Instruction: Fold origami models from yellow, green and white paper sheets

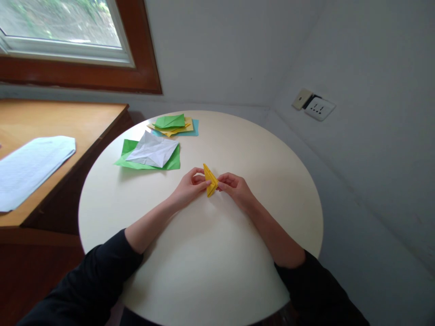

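A folded yellow paper piece (210, 180), narrow and pointed, is held just above the round white table (204, 253) near its middle. My left hand (190, 184) pinches its left side with fingertips. My right hand (234, 185) pinches its right side. Both forearms rest over the table, with dark sleeves at the near edge.
A creased white sheet (152, 151) lies on a green sheet (171, 162) at the table's far left. Behind it is a small stack of green, yellow and blue papers (175, 124). A wooden desk (68, 122) with a white printed paper (30, 165) stands left. A wall socket (317, 107) is at the right.
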The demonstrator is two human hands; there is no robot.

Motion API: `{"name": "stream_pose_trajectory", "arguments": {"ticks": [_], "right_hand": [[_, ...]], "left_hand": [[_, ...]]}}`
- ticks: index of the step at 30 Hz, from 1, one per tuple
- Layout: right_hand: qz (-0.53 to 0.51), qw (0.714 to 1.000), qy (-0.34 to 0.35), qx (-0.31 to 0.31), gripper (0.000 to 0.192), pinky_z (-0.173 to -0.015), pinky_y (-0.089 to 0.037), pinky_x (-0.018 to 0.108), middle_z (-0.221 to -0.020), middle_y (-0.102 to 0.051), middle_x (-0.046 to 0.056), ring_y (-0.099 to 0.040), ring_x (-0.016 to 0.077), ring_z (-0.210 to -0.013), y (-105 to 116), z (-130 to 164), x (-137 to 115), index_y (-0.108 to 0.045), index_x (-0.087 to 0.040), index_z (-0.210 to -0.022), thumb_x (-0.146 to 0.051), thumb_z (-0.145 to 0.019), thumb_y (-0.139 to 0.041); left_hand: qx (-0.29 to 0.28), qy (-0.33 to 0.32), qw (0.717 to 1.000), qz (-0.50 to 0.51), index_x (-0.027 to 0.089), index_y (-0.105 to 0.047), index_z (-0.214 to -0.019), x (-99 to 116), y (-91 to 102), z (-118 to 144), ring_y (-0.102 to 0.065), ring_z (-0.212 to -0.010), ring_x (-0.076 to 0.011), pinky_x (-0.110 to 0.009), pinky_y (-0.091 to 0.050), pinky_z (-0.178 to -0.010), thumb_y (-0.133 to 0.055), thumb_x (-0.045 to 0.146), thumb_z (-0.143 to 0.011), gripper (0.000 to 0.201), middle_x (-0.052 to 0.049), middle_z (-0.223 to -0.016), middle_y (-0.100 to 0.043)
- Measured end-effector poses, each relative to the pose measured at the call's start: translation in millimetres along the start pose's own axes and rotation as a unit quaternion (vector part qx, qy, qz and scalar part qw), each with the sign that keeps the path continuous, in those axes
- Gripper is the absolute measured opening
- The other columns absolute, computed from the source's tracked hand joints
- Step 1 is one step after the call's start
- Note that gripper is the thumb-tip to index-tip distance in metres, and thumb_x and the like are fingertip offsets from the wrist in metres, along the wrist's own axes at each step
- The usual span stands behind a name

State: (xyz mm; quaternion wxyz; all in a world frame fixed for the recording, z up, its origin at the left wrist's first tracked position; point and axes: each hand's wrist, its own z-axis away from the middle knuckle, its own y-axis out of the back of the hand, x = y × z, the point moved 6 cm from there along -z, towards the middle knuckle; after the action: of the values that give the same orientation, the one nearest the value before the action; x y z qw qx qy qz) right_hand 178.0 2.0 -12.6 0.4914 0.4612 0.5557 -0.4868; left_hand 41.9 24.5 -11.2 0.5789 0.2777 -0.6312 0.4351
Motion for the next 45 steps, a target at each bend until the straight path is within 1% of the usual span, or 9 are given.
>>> {"name": "stream_pose_trajectory", "arguments": {"ticks": [10, 16, 20, 25, 30, 34, 37, 42, 45], "right_hand": [[-0.001, 1.000, 0.014, -0.023, 0.020, -0.073, -0.046, 0.027, -0.082, -0.066, 0.000, -0.059, 0.0130, -0.076, -0.1, 1.1, 1.8, -0.068, -0.021, -0.084, -0.036, -0.070, -0.068], [-0.002, 0.999, 0.025, -0.029, 0.023, -0.073, -0.046, 0.028, -0.085, -0.068, 0.002, -0.060, 0.0139, -0.078, 0.6, 0.5, 3.3, -0.069, -0.021, -0.087, -0.037, -0.072, -0.066], [-0.006, 0.999, 0.014, -0.029, 0.022, -0.072, -0.047, 0.027, -0.084, -0.068, 0.001, -0.061, 0.0134, -0.077, -1.1, 0.6, 1.7, -0.069, -0.022, -0.085, -0.036, -0.068, -0.070], [-0.013, 1.000, 0.011, -0.023, 0.020, -0.074, -0.047, 0.027, -0.081, -0.068, 0.000, -0.062, 0.0125, -0.076, -1.7, 0.7, 0.5, -0.068, -0.022, -0.084, -0.034, -0.068, -0.071], [-0.007, 1.000, 0.018, -0.024, 0.022, -0.074, -0.048, 0.029, -0.080, -0.069, 0.001, -0.063, 0.0134, -0.076, -1.5, 0.4, 0.6, -0.067, -0.021, -0.086, -0.035, -0.069, -0.069], [0.001, 1.000, 0.014, -0.025, 0.022, -0.075, -0.049, 0.029, -0.082, -0.068, 0.000, -0.063, 0.0136, -0.077, -3.3, 0.4, -0.6, -0.067, -0.020, -0.083, -0.031, -0.065, -0.072], [-0.004, 1.000, 0.014, -0.027, 0.021, -0.075, -0.049, 0.029, -0.080, -0.067, -0.001, -0.062, 0.0130, -0.077, -4.7, 1.0, -2.0, -0.066, -0.020, -0.081, -0.030, -0.064, -0.073], [0.004, 1.000, 0.017, -0.021, 0.021, -0.074, -0.049, 0.029, -0.078, -0.065, -0.001, -0.061, 0.0127, -0.075, -5.2, 1.1, -2.4, -0.064, -0.020, -0.078, -0.033, -0.064, -0.073], [0.018, 0.999, 0.025, -0.014, 0.023, -0.071, -0.050, 0.029, -0.077, -0.064, -0.001, -0.061, 0.0131, -0.073, -6.0, 1.0, -3.5, -0.063, -0.020, -0.077, -0.035, -0.064, -0.073]], "left_hand": [[0.016, -0.040, 0.995, -0.090, 0.016, -0.054, -0.090, 4.8, 2.0, -0.7, -0.062, -0.075, -0.0142, -0.027, -0.047, -0.069, -0.067, 0.029, -0.070, 0.027, -0.002, -0.080, -0.062], [0.025, -0.023, 0.996, -0.079, 0.017, -0.050, -0.093, 6.9, 0.3, 0.7, -0.061, -0.071, -0.0128, -0.025, -0.046, -0.063, -0.067, 0.029, -0.070, 0.032, 0.000, -0.078, -0.061], [0.039, -0.004, 0.998, -0.056, 0.018, -0.048, -0.098, 7.4, -0.2, 2.5, -0.062, -0.071, -0.0141, -0.030, -0.049, -0.068, -0.069, 0.028, -0.068, 0.038, 0.000, -0.080, -0.059], [0.035, 0.002, 0.998, -0.045, 0.018, -0.046, -0.094, 5.5, 0.3, 3.0, -0.063, -0.073, -0.0146, -0.034, -0.049, -0.075, -0.068, 0.029, -0.069, 0.035, 0.001, -0.079, -0.060], [0.030, -0.002, 0.998, -0.063, 0.017, -0.048, -0.085, 4.7, 0.1, 2.0, -0.063, -0.074, -0.0143, -0.030, -0.048, -0.072, -0.068, 0.031, -0.069, 0.029, 0.000, -0.077, -0.061], [0.016, -0.012, 0.996, -0.092, 0.015, -0.051, -0.077, 3.9, -1.6, 0.8, -0.059, -0.065, -0.0112, -0.024, -0.044, -0.063, -0.064, 0.033, -0.071, 0.023, 0.000, -0.071, -0.060], [0.009, -0.016, 0.993, -0.113, 0.015, -0.052, -0.076, 3.9, -2.1, 0.8, -0.055, -0.062, -0.0099, -0.023, -0.042, -0.059, -0.063, 0.033, -0.072, 0.021, 0.000, -0.069, -0.059], [-0.002, 0.001, 0.995, -0.095, 0.015, -0.052, -0.075, 5.3, -6.4, 2.6, -0.054, -0.060, -0.0096, -0.023, -0.041, -0.059, -0.062, 0.031, -0.072, 0.019, 0.001, -0.065, -0.057], [0.008, 0.006, 0.995, -0.097, 0.015, -0.052, -0.075, 7.3, -7.9, 3.6, -0.053, -0.059, -0.0094, -0.023, -0.041, -0.058, -0.063, 0.029, -0.070, 0.019, 0.001, -0.065, -0.057]]}}
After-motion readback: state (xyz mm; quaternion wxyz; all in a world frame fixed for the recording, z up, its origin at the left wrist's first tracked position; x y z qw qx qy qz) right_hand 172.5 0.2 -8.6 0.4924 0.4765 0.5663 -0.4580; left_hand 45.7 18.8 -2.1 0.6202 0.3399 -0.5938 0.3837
